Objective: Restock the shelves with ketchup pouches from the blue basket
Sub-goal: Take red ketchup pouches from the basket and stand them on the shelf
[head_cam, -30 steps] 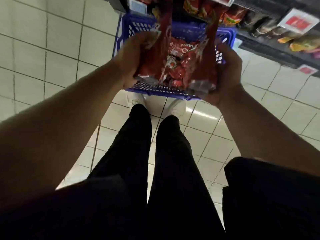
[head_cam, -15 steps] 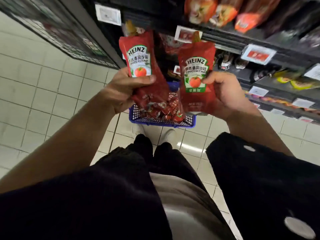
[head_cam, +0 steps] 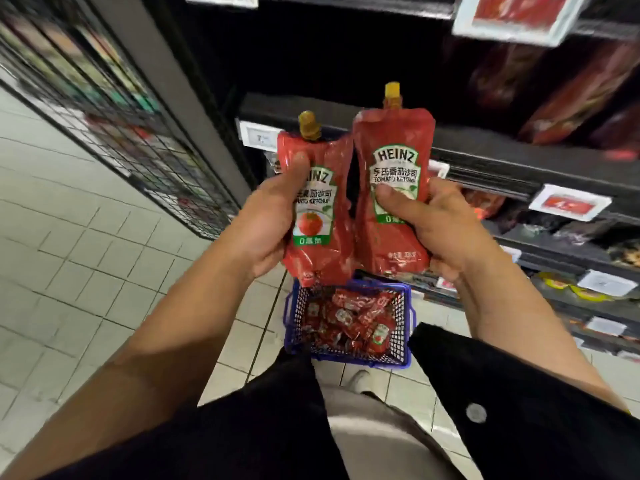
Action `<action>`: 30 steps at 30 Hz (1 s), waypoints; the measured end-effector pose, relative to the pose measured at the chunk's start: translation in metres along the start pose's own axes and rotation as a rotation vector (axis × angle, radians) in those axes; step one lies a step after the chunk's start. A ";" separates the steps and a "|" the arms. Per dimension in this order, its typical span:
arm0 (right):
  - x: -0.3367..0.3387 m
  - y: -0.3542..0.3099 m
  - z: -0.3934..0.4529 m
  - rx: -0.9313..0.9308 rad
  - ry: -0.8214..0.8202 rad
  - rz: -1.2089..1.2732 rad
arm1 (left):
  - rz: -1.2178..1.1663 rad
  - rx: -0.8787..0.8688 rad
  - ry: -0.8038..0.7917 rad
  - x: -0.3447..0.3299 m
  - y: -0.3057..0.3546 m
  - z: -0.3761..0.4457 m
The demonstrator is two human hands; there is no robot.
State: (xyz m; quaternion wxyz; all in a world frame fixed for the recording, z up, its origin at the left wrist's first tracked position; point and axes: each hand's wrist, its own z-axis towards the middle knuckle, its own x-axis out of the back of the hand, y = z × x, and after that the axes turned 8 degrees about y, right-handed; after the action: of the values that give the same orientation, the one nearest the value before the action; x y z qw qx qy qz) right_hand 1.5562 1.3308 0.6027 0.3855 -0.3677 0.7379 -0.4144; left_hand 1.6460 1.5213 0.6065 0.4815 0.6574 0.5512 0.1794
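Left hand: the left hand [head_cam: 268, 223] is grasping a red Heinz ketchup pouch [head_cam: 317, 216], the thumb is pressing on the front label and the other fingers are wrapping behind it
Left pouch: it is standing almost upright, a little tilted, with the yellow-brown cap [head_cam: 309, 124] pointing up
Right hand: the right hand [head_cam: 438, 223] is grasping a second Heinz ketchup pouch [head_cam: 393, 188], the thumb is lying across the label, the other fingers are hiding behind
Right pouch: it is standing upright and a little higher than the left one, the two are just beside each other, edges nearly touching
Blue basket: the blue basket [head_cam: 407, 327] is sitting on the tiled floor [head_cam: 69, 254] below the hands, many red ketchup pouches [head_cam: 349, 320] are lying inside it
Shelves: the dark shelves [head_cam: 502, 143] are standing behind the two pouches, white price tags [head_cam: 569, 202] are hanging on their edges, red packages are showing there but blurred
Person: dark sleeves and a light shoe [head_cam: 358, 379] are showing near the basket
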 end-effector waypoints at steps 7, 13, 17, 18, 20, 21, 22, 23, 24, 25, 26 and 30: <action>-0.064 -0.069 0.010 0.171 0.016 -0.002 | 0.129 -0.255 -0.084 0.021 0.105 0.022; -0.120 -0.117 0.011 0.299 0.142 -0.002 | 0.096 -0.296 -0.131 0.042 0.185 0.044; -0.146 -0.130 0.010 0.324 0.196 -0.037 | -0.028 -0.299 -0.234 0.050 0.221 0.055; -0.152 -0.132 0.010 0.329 0.201 -0.043 | -0.058 -0.313 -0.258 0.049 0.229 0.056; -0.161 -0.134 0.011 0.333 0.200 -0.059 | -0.106 -0.322 -0.283 0.047 0.240 0.058; -0.165 -0.135 0.011 0.331 0.198 -0.064 | -0.126 -0.314 -0.281 0.045 0.244 0.060; -0.168 -0.135 0.011 0.329 0.197 -0.067 | -0.141 -0.300 -0.274 0.045 0.248 0.061; -0.171 -0.136 0.011 0.330 0.196 -0.076 | -0.148 -0.285 -0.268 0.044 0.252 0.063; -0.173 -0.137 0.011 0.337 0.195 -0.088 | -0.141 -0.273 -0.261 0.044 0.256 0.065; -0.175 -0.140 0.012 0.346 0.192 -0.097 | -0.122 -0.266 -0.254 0.043 0.261 0.066; -0.176 -0.143 0.013 0.353 0.190 -0.097 | -0.099 -0.264 -0.249 0.042 0.265 0.067; -0.176 -0.164 0.021 0.387 0.201 -0.076 | 0.000 -0.337 -0.195 0.028 0.290 0.073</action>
State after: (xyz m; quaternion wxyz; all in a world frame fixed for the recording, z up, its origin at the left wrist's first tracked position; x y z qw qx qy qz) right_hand 1.6874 1.4125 0.7880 0.3575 -0.2714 0.6650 -0.5969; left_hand 1.8710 1.5350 0.8044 0.6358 0.5817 0.4641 0.2049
